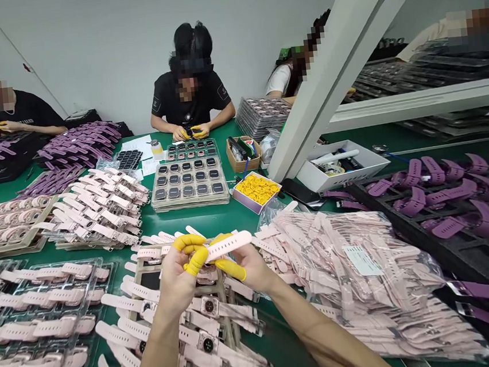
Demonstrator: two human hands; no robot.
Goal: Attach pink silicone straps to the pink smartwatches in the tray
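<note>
A pale pink watch strap (229, 245) with a row of holes is held between my two hands, its rounded end pointing right. My left hand (176, 279) pinches its left end with fingers in yellow finger cots. From below and the right, my right hand (252, 268) grips it too, with yellow cots on its fingers. Whether a watch case is attached behind my fingers is hidden. Beneath my hands lies a tray (150, 280) of watches with pink straps, including a watch (208, 343) showing its dark round sensor back.
At right lie bagged pink straps (355, 259) and a black foam tray (439, 234) with purple straps. Yellow finger cots fill a small box (257, 191). Watch faces sit in a clear tray (188, 180). A slanted white post (325, 77) rises at right. Co-workers sit across the table.
</note>
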